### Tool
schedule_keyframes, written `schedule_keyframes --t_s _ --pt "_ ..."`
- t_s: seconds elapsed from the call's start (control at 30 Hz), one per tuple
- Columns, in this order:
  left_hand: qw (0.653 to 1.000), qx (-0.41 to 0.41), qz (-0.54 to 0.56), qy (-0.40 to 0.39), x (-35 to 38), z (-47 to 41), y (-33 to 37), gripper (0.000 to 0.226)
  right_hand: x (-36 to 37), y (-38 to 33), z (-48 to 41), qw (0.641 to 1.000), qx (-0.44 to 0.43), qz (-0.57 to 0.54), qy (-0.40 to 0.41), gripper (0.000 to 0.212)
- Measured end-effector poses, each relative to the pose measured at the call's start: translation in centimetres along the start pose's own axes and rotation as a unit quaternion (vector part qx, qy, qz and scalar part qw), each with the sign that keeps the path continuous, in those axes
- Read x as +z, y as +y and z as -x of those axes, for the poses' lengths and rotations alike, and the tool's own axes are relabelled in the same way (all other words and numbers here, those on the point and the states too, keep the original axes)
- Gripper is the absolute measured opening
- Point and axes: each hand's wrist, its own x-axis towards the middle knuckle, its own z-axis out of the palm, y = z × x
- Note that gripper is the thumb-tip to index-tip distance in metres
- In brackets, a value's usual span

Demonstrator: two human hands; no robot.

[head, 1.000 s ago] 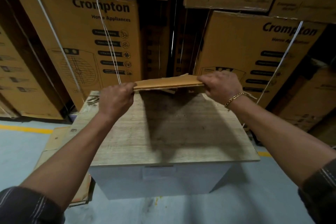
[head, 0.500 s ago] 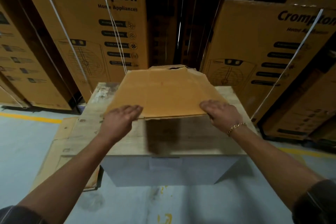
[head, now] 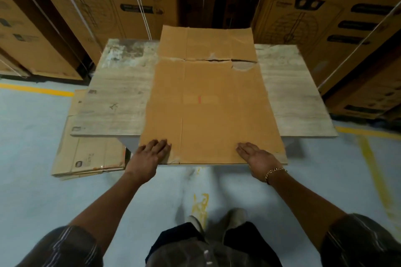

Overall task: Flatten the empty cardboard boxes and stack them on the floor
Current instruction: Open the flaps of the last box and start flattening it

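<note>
Flattened box: a plain brown flattened box [head: 208, 110] lies flat on the desk [head: 112, 97], running from the far edge to the near one.
Overhang: its near end sticks out past the near edge of the desk, towards me, over the floor [head: 32, 180]; its far flap reaches a little past the far edge.
Damage: a torn patch [head: 240, 66] sits along the crease of the far flap, right of centre.
Left grip: my left grip [head: 147, 158] is at the near left corner of the flattened box, fingers laid nearly straight on its top face, apart rather than clamped; the heel of the hand is off the cardboard.
Right grip: my right grip [head: 258, 158] is at the near right corner, fingers straight and together on the top face, pointing inwards; it is likewise not clamped on anything.
Box relative to grips: almost the whole sheet lies beyond my fingertips; only its near edge runs between the two hands.
Wrist: a gold bracelet [head: 275, 172] is on my right wrist.
Floor stack: a stack of flattened boxes [head: 86, 156] lies on the floor just left of the desk, partly under its left edge.
Surroundings: tall printed cartons [head: 325, 39] stand behind and to both sides of the desk.
</note>
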Motion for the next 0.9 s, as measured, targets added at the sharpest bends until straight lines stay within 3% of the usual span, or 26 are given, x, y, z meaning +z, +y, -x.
schedule_keyframes --t_s 0.1,0.17,0.23,0.37,0.53,0.6,0.7,0.77,0.83,0.9 --pt "0.991 -0.07 0.101 -0.059 1.1 0.3 0.4 0.079 1.4 0.7 0.1 0.994 0.032 -0.103 -0.002 0.067" --pt "0.96 -0.18 0.214 -0.03 1.0 0.3 0.3 0.081 1.9 1.9 0.2 0.963 0.124 -0.231 0.062 0.066" --pt "0.896 -0.287 0.339 0.01 -0.1 -0.2 0.1 0.075 2.0 3.8 0.0 0.902 0.229 -0.347 0.118 0.062" --pt "0.717 -0.416 0.559 0.017 -1.3 -2.5 -1.0 0.052 2.2 7.2 -0.8 0.769 0.397 -0.485 0.126 0.058" --pt "0.602 -0.468 0.647 0.012 1.3 -4.8 -2.5 0.038 4.5 9.4 -3.5 0.644 0.44 -0.618 0.095 0.078" --pt "0.592 -0.484 0.644 0.024 2.0 -5.3 -2.9 0.052 4.7 9.5 -4.2 0.64 0.447 -0.615 0.111 0.079" --pt "0.648 -0.49 0.582 0.033 1.6 -5.6 -3.6 0.069 3.8 9.7 -4.3 0.657 0.446 -0.598 0.104 0.069" --pt "0.664 -0.478 0.574 0.036 0.6 -5.8 -4.1 0.072 3.2 10.2 -3.9 0.68 0.416 -0.599 0.076 0.066" --pt "0.635 -0.458 0.622 0.024 -0.1 -6.2 -4.6 0.068 3.3 11.3 -3.7 0.685 0.405 -0.604 0.051 0.097" --pt "0.628 -0.445 0.639 -0.001 -1.2 -6.4 -4.6 0.05 5.0 13.1 -4.2 0.692 0.39 -0.606 0.03 0.114"
